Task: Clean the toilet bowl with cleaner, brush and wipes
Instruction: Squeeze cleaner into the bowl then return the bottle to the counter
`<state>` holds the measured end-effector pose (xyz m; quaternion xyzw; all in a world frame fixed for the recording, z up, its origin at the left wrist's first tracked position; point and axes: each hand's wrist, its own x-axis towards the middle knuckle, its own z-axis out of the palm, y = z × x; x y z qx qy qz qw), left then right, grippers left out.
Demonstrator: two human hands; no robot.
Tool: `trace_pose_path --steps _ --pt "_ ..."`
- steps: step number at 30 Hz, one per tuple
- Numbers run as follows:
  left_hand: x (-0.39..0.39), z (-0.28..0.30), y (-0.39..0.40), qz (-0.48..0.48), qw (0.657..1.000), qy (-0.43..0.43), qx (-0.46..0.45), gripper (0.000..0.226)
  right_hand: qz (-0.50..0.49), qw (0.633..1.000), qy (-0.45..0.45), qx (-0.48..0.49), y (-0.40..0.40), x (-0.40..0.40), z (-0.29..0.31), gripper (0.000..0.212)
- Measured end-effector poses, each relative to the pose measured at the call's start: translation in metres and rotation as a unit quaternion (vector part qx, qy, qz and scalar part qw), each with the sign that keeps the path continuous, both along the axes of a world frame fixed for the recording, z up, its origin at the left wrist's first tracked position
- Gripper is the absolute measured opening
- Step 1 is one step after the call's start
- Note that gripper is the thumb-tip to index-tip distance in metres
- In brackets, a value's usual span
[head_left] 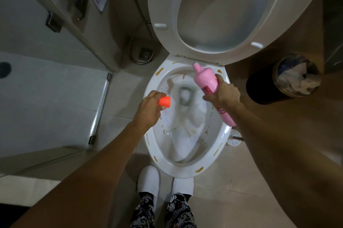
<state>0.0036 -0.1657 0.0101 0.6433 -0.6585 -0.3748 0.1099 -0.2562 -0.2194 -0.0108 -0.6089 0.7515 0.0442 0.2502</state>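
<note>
- We see the pink plastic cleaner bottle [207,83] tilted over the white ceramic toilet bowl [157,146], nozzle toward the raised seat [163,5].
- Our right hand [223,94] grips its middle; the red-and-blue label is too blurred to read.
- Our left hand [148,109] pinches the orange cap [164,101].
- A round dark bin [259,88] stands nearby.

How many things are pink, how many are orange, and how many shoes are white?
Pink: 1, the cleaner bottle gripped by the right hand.
Orange: 1, the bottle cap held in the left hand.
White shoes: 2, the left slipper and the right slipper.
Total: 4
</note>
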Motion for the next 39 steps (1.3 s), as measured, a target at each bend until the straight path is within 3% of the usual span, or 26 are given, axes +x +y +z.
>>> trace_pose_path --steps 6,11,22,33,39 --pt "0.005 0.024 -0.024 -0.005 0.999 -0.007 -0.031 0.045 -0.002 0.994 -0.096 -0.054 0.016 0.022 0.003 0.093" --pt "0.007 0.045 -0.038 -0.003 0.999 -0.007 -0.048 0.047 0.009 0.993 -0.110 -0.047 0.040 0.037 0.006 0.105" --pt "0.011 0.086 -0.019 -0.063 0.997 0.010 -0.049 0.044 0.014 0.976 -0.186 -0.111 0.101 0.054 0.008 0.108" --pt "0.011 0.084 0.030 -0.232 0.969 0.003 -0.085 0.045 0.108 0.956 -0.233 -0.145 0.133 0.061 0.016 0.108" --pt "0.013 0.090 0.042 -0.173 0.982 0.027 -0.074 0.071 0.085 0.952 -0.256 -0.145 0.137 0.065 0.016 0.109"
